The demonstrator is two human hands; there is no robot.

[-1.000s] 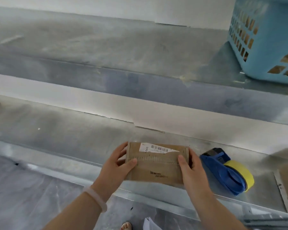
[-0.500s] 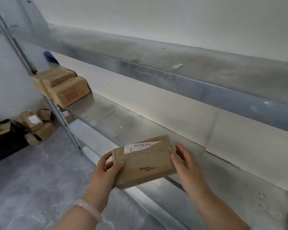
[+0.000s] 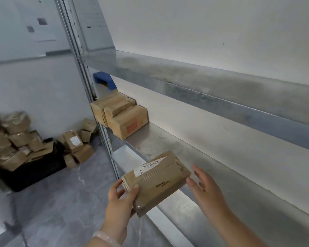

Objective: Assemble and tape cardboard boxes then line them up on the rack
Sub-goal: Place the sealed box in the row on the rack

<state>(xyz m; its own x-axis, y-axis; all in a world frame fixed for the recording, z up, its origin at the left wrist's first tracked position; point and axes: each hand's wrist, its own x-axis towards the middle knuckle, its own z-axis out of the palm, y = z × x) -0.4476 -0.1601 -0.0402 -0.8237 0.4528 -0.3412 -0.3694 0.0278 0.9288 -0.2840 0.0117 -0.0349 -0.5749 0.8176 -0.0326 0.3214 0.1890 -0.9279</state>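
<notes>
Status: left grip (image 3: 121, 198) grasps taped box (image 3: 157, 180) by its left end, above shelf (image 3: 221, 166) front edge; right grip (image 3: 205, 189) released, fingers straight, beside box's right end. Rec.: carry left, set flush w/ shelved boxes (image 3: 121, 116), edges squared.

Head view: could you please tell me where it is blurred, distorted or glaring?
In the head view, the floor pile of boxes at the left edge is smeared; the held box and its barcode label are fairly sharp; the rack upright leans from wide-angle distortion; the shelf lip below the box shines brightly.
</notes>
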